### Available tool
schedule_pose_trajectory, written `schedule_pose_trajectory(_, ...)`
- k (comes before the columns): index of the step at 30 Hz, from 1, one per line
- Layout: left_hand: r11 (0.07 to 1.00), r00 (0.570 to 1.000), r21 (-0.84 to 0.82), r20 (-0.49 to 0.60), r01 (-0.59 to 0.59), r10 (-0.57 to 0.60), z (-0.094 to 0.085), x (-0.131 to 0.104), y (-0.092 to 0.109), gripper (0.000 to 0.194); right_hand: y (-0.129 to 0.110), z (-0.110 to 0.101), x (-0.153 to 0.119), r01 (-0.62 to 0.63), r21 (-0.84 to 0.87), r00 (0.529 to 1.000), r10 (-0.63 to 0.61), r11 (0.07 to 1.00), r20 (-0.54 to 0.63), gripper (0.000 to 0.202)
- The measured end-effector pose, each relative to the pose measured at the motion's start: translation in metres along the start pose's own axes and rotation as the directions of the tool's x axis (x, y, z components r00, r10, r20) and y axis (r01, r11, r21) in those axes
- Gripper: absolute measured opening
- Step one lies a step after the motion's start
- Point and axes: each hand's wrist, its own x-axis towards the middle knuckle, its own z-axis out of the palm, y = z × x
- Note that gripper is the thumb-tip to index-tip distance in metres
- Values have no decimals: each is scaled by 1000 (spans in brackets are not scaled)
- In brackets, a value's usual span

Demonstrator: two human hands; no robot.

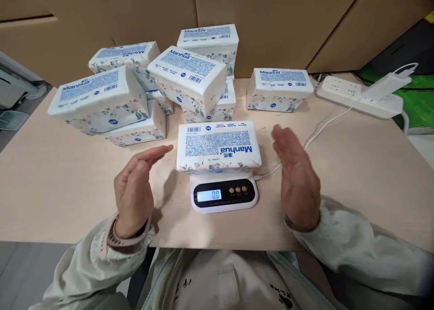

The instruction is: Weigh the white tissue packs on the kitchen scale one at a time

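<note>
A white pack of tissues (217,142) with blue print lies on a small digital scale (225,201), its lettering upside down to me. The scale's lit display reads 0.0. Left of the pack, my left hand (135,188) is held with fingers stretched toward it, a gap between them; a pink band circles that wrist. On the opposite side my right hand (296,178) is raised with its fingers straight and its palm facing the pack, also apart from it. Neither hand holds anything.
Several more tissue packs are piled at the back left, one pack (96,99) tilted on top. A single pack (280,90) stands further right. Beside it sits a white power strip (359,95), with a white cable (317,131) running to the scale. Cardboard (271,25) closes off the back.
</note>
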Motion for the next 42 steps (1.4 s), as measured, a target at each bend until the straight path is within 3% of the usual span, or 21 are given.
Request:
schedule_pose_trajectory(3, 999, 999, -37, -37, 4, -5, 2, 8, -13, 32, 12, -7, 14, 90, -6, 964, -88, 996, -250, 39)
schedule_pose_trajectory(5, 999, 999, -38, -27, 33, -34, 1, 8, -21, 34, 17, -12, 21, 88, -16, 943, -89, 996, -322, 39)
schedule_pose_trajectory(13, 992, 995, -75, 19, 103, -102, -6, 5, -30, 35, 22, -14, 23, -52, 4, 953, 51, 999, -299, 47)
schedule_pose_trajectory(18, 995, 998, -82, -10, 58, -59, -2, 13, -22, 33, 18, -12, 23, -60, -8, 951, 54, 998, -304, 48)
schedule_pose_trajectory(26, 981, 994, -164, 7, -105, 108, 26, 76, 5, 39, 18, -9, 22, 25, 3, 949, -23, 1000, -316, 44)
schedule_pose_trajectory(30, 953, 998, -296, -24, -69, 65, 38, 98, 6, 37, 15, -9, 27, 122, 9, 894, -106, 992, -435, 34)
schedule_pose_trajectory(34, 948, 998, -317, -67, -38, 17, 37, 103, 5, 33, 6, -12, 33, 139, -10, 855, -125, 990, -503, 39)
schedule_pose_trajectory(38, 984, 991, -139, 88, 110, -99, 38, 122, 6, 43, 2, -12, 34, 114, -4, 856, -101, 993, -508, 39)
schedule_pose_trajectory(42, 963, 922, 72, 277, 260, -270, 56, 152, 7, 49, 7, -11, 33, 71, 28, 869, -48, 997, -492, 40)
